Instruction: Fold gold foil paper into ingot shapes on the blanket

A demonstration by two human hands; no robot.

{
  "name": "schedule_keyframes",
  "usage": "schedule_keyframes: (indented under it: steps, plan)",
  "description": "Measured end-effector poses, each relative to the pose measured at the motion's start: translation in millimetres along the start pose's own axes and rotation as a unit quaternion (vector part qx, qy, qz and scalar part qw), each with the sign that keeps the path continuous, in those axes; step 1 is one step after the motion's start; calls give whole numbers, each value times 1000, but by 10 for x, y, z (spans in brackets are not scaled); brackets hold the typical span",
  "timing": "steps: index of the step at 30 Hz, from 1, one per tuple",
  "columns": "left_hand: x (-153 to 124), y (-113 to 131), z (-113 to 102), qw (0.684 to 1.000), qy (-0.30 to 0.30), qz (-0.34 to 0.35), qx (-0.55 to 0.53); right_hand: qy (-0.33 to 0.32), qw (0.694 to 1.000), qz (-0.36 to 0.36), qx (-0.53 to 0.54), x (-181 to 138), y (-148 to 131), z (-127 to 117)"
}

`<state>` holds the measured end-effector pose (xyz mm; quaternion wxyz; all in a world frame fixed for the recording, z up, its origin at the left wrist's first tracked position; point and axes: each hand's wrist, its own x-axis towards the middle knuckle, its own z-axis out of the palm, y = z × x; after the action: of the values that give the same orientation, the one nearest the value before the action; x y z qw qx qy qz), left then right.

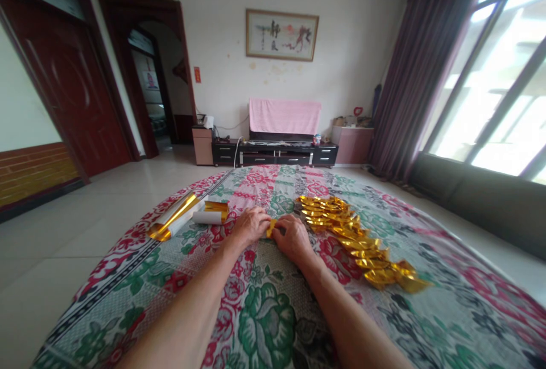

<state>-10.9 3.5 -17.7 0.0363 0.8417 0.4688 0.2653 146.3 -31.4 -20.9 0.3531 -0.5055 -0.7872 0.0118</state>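
In the middle of the table a small folded piece of gold foil paper (pixel 270 229) sits between my two hands. My left hand (pixel 251 226) grips its left side with bent fingers. From the right, my right hand (pixel 292 236) pinches the same piece, hiding part of it. Several folded gold foil ingots (pixel 333 215) lie in an overlapping row to the right of my right hand. Left of my left hand lie a short curled sheet of gold foil paper (pixel 208 217) with a white back and a longer rolled stack of gold foil paper (pixel 174 218).
A flowered cloth (pixel 267 323) in red, green and white covers the round table. Beyond it, a low black TV cabinet (pixel 264 154) stands against the wall, with a pink cloth (pixel 285 116) draped over what stands on it. A window (pixel 495 85) is at the right.
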Motion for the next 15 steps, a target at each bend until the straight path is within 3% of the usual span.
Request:
schedule_keyframes:
  steps: [15]
  plan:
    - [-61, -90, -90, 999, -50, 4, -2, -19, 999, -11, -25, -2, 4, 27]
